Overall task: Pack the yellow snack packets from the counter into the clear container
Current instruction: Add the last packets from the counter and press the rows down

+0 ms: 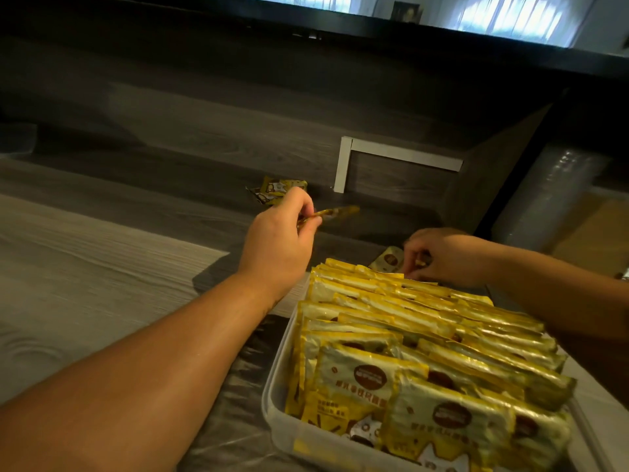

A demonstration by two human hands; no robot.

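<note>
The grey wood-grain counter (pixel 102 274) runs from the near left to a dark back panel, paler where light falls on its left part and darker toward the back. A clear container (pixel 289 424) sits on it at the near right, on a sheet of thin clear plastic film (pixel 235 403) spread over the surface. Farther back, two yellow snack packets (pixel 272 192) lie overlapping on the bare dark wood, well apart from the container.

Grey wood-grain desk (pixel 102 253) with a dark wood-grain back panel (pixel 204 131); white L-shaped strip (pixel 343 165) fixed to the panel; roll of clear plastic film (pixel 544 195) at right; bright window (pixel 503 15) above.
</note>
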